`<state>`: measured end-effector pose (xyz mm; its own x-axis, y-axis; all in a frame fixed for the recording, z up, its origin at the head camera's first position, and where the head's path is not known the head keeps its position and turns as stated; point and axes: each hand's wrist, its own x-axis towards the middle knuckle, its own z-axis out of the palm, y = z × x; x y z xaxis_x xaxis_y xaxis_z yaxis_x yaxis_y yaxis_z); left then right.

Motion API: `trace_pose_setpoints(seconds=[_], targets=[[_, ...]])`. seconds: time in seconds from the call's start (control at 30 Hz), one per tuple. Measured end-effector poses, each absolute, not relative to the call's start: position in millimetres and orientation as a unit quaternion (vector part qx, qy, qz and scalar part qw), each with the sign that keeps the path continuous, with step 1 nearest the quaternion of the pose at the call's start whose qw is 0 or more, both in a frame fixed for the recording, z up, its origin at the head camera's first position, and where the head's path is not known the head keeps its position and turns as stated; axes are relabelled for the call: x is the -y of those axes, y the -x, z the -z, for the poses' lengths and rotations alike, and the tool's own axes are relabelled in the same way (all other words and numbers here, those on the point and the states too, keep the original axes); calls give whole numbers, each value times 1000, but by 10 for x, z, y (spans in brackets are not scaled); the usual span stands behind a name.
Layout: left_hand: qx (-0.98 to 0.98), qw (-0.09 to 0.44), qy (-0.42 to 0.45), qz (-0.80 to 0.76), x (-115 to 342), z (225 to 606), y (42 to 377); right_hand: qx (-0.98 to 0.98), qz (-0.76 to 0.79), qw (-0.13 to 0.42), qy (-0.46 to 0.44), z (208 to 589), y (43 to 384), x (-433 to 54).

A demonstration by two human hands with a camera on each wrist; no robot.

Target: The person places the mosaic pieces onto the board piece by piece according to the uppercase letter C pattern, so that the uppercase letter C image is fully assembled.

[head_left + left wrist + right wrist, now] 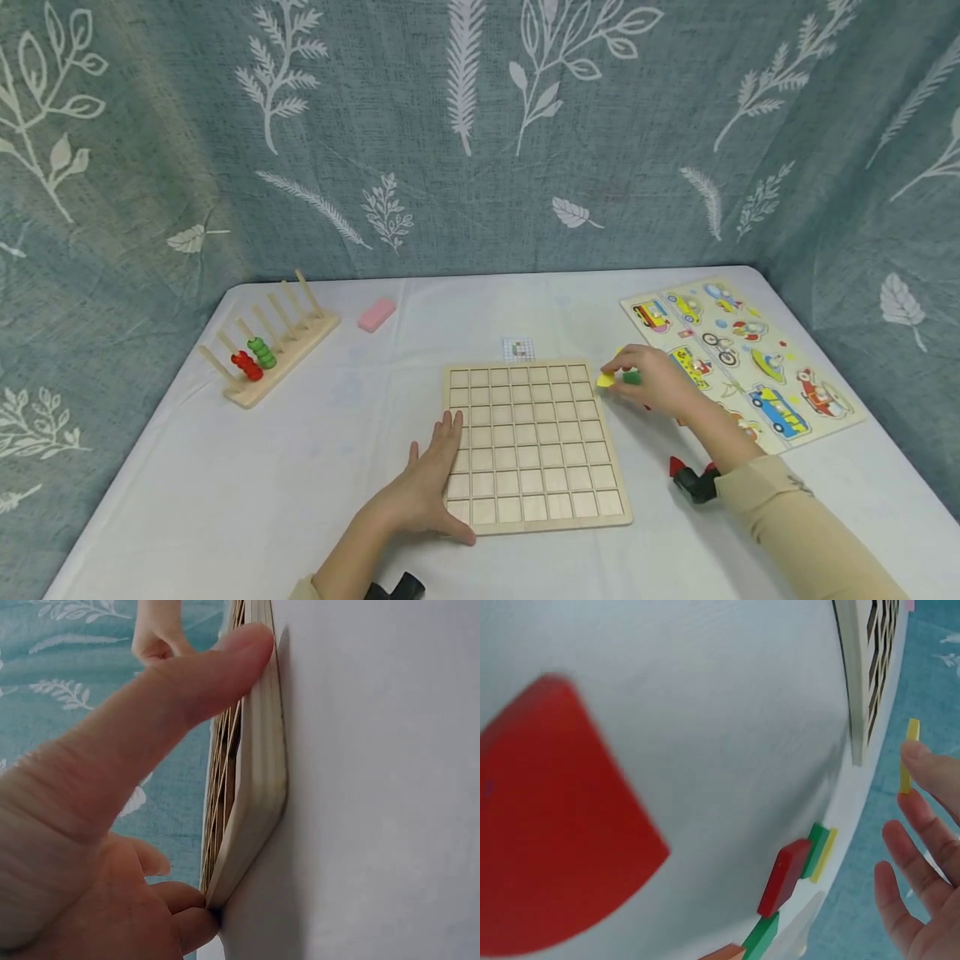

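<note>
A pale wooden board (536, 458) marked with a grid of square recesses lies flat on the table. My left hand (422, 493) spans its near left corner, fingers extended along the left side, and the thumb (244, 664) rests against the near edge. Just off the board's far right corner, my right hand (654, 382) pinches a thin yellow tile (909, 761) between thumb and index finger, its other fingers spread. Beneath that hand lie small coloured tiles, among them a red one (784, 877), a green one (761, 937) and an orange one (724, 952), partly hidden in the head view.
A printed vehicle puzzle board (727, 358) lies at the right. Beyond the grid is a small patterned card (518, 349). Far left stand a pegged rack (296, 342) with red and green beads and a pink block (377, 314). A blurred red shape (562, 825) looms near the right wrist.
</note>
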<state>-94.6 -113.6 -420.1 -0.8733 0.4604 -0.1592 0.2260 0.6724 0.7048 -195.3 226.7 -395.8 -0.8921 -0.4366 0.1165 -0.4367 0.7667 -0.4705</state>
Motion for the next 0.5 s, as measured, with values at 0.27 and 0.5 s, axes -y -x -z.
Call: trace_pose_setpoints(seconds=[0.27,0.5], targets=[[-894,181,-162,-376,1135,4116,989,930,-263,8,-256,3953,1973,-2148],[-893,188,-160,-377,1117,4114,1009,920,-286,-2,-267,3958,1991,-2035]])
